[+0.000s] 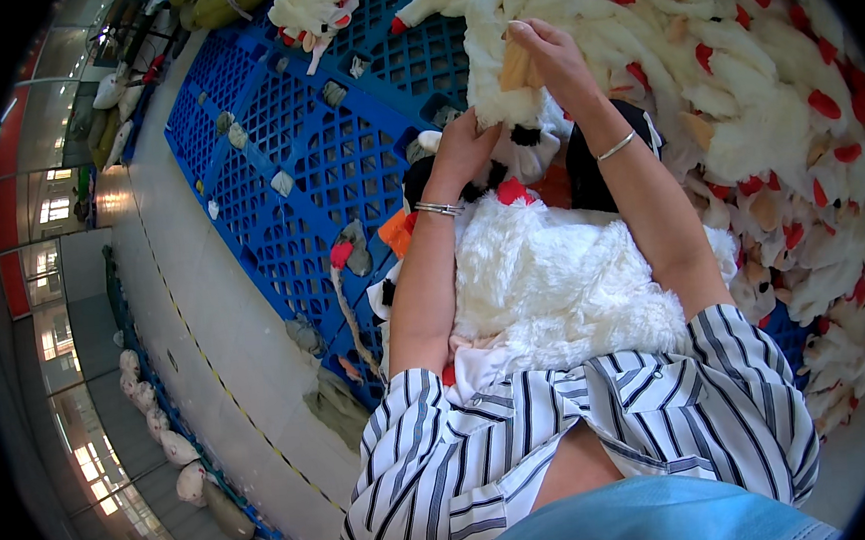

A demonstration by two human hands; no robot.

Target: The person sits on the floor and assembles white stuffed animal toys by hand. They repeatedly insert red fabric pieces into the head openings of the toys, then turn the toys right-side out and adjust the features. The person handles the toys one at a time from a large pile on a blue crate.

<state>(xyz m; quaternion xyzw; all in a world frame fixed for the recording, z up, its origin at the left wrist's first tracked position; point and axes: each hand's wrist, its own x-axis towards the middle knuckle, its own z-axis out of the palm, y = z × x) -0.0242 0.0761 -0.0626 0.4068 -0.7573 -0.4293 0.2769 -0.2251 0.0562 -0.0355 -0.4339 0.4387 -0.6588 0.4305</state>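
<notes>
An unstuffed white plush toy skin [490, 50] hangs between my hands, with a beige fabric patch [517, 67] on it. High on that patch, my right hand [550, 59] pinches the cloth between thumb and fingers. Lower down and to the left, my left hand [463, 151] is closed at the skin's edge, its fingertips partly hidden. Below my hands, a white piece with black patches [527, 137] shows between my knees. Across my lap lies another fluffy white plush piece [563, 276] with a red tip.
To the right, a large heap of white plush skins [741, 88] with red and beige parts rises close beside me. Blue plastic pallets [320, 167] spread out ahead and left, with one plush skin [319, 12] on them. Pale floor [185, 247] and filled sacks [177, 446] lie farther left.
</notes>
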